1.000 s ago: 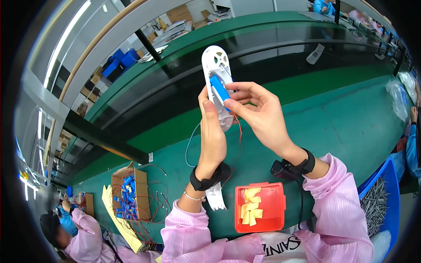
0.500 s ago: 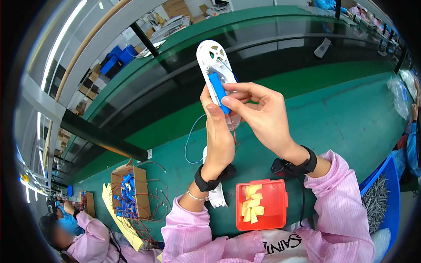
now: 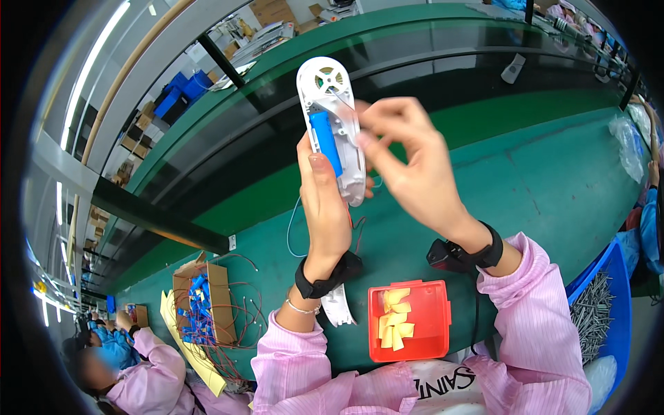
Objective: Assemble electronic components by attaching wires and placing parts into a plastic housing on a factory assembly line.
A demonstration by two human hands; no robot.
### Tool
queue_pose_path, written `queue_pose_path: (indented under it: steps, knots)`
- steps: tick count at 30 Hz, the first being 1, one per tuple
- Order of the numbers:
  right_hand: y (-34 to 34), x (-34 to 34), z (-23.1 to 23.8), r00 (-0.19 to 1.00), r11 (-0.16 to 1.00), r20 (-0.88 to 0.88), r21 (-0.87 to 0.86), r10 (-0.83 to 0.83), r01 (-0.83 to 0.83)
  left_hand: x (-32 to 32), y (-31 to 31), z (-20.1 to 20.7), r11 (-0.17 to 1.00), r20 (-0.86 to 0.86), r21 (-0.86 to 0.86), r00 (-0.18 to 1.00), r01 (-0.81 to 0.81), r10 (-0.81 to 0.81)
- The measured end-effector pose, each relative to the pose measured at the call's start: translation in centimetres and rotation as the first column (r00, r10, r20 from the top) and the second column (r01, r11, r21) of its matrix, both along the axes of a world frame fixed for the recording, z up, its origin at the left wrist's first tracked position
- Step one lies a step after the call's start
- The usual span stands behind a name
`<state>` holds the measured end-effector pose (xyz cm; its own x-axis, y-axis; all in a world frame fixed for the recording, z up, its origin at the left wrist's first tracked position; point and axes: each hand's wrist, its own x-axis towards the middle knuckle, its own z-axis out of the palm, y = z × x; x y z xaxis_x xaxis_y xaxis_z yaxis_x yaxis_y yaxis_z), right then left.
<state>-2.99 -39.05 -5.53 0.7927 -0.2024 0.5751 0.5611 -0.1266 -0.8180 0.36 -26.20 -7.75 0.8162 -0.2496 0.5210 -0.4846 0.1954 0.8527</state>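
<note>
My left hand (image 3: 325, 214) is closed around a white plastic housing (image 3: 354, 176), long and rounded, held upright with its hollow inner side showing. At its top sits a round spoked opening (image 3: 329, 80). A blue cylindrical battery (image 3: 326, 144) lies along the left side of the cavity, beside my left thumb. My right hand (image 3: 418, 162) is at the housing's right edge, its fingertips smeared by motion and pinched on a thin wire (image 3: 342, 99) coming from the round opening. Below, a blue wire (image 3: 289, 228) loops down beside my left wrist.
A red tray (image 3: 445, 339) with yellow pieces stands in front of me, beside a white plastic part (image 3: 337, 308). Left is a cardboard box (image 3: 223, 304) of blue batteries with trailing wires; right, a blue bin (image 3: 619, 325) of metal screws. A co-worker (image 3: 149, 373) sits at left.
My right hand has left the battery and moved up to the wire at the housing's edge. The housing has shifted slightly left and turned more upright, and the battery sits in its cavity.
</note>
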Motion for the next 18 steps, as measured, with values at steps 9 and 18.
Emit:
queue_pose_path:
  steps: [9, 18]
  knots:
    - [-0.8, 0.8, 0.3, 0.875, 0.8, 0.008, 0.402, 0.483, -0.445, -3.0, 0.1, 1.3, 0.975, 0.088, 0.199, 0.993, -0.099, 0.083]
    - [-2.9, 0.2, 0.7, 0.921, 0.948, -0.258, 0.207, 0.292, -0.242, 5.3, 4.1, 0.9, 0.998, -0.263, -0.01, 0.963, -0.064, 0.059]
